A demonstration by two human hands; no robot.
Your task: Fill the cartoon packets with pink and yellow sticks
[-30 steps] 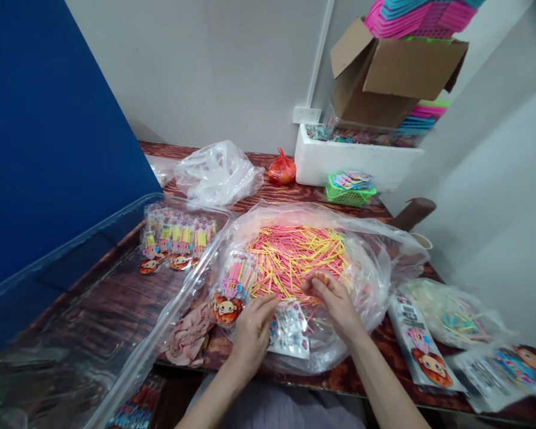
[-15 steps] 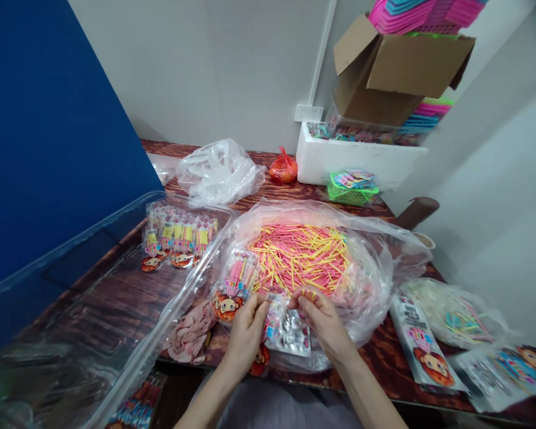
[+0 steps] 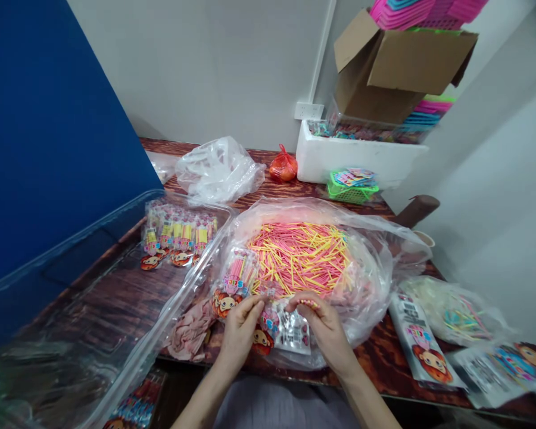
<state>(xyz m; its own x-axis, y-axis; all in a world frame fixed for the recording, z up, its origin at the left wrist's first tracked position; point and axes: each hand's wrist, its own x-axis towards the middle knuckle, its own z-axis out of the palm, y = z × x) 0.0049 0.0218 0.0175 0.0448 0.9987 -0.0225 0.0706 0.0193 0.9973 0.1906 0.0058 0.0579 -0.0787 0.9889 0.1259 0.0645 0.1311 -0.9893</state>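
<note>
My left hand (image 3: 242, 326) is closed in a pinch at the upper edge of a clear printed packet (image 3: 268, 325) with a cartoon face at its bottom. A silver-backed packet (image 3: 293, 329) lies beside it, under my right hand. Curled fingers of my right hand (image 3: 322, 325) hold a small bundle of pink and yellow sticks (image 3: 309, 304), with only the ends showing. Just beyond both hands, a large clear bag (image 3: 375, 268) lies open, full of loose pink and yellow sticks (image 3: 299, 256). A filled stick packet (image 3: 236, 277) rests on its left side.
On the left is a clear plastic tub (image 3: 192, 277) with several filled packets (image 3: 181, 235) at its far end. A crumpled pink cloth (image 3: 190, 333) lies near it. Empty-looking pouches (image 3: 422, 345) and another stick bag (image 3: 460, 313) are right. A foam box (image 3: 357, 158) stands behind.
My right hand has turned slightly, showing more of the stick ends. My left hand has shifted a little left, and the cartoon face on the packet shows more.
</note>
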